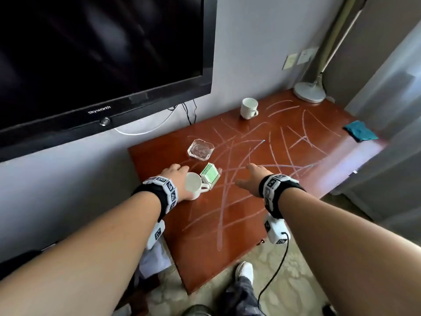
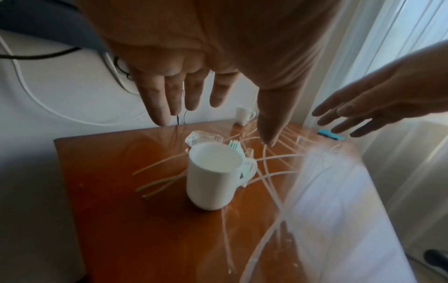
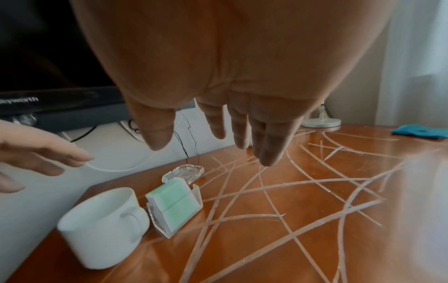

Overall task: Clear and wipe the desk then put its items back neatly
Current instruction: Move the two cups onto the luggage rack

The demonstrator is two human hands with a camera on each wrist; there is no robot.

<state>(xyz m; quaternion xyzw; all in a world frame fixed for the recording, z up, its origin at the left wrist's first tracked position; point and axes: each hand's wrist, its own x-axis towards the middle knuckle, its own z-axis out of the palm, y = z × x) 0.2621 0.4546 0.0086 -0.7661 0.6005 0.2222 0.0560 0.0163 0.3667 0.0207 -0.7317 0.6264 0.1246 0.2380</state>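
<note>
- Hovering over the left end of the reddish-brown wooden surface (image 1: 262,201), the left hand (image 1: 176,179) hangs with its fingers straight and spread, holding nothing; the left wrist view shows clear air between those fingers (image 2: 160,107) and the mug below.
- The near white ceramic mug (image 1: 193,184) stands upright on the surface directly beneath that grip, its handle turned to the right toward the clear plastic holder of green-and-white cards (image 1: 210,176), which sits just beside it, perhaps touching.
- The right hand (image 1: 250,179) floats to the right of the card holder, fingers straight and loosely spread, empty too, palm down over bare wood.
- The relation that matters: the mug lies straight below the left grip, its long axis vertical, and the left hand is plainly the nearer one; a drop and a wrap around the body looks like the likely way to lift it off.
- The card holder leans with its cards tilted back, nearer the right hand than anything else is.
- Behind these sits a square clear glass ashtray (image 1: 201,149), and well apart at the far edge stands a second white ceramic mug (image 1: 248,108).
- A crumpled teal cloth (image 1: 360,133) lies at the surface's right edge, far from both hands.
- Pale scribbled streaks (image 1: 250,160) cross most of the wood, so by my reading clearing is barely begun and wiping not yet done.
</note>
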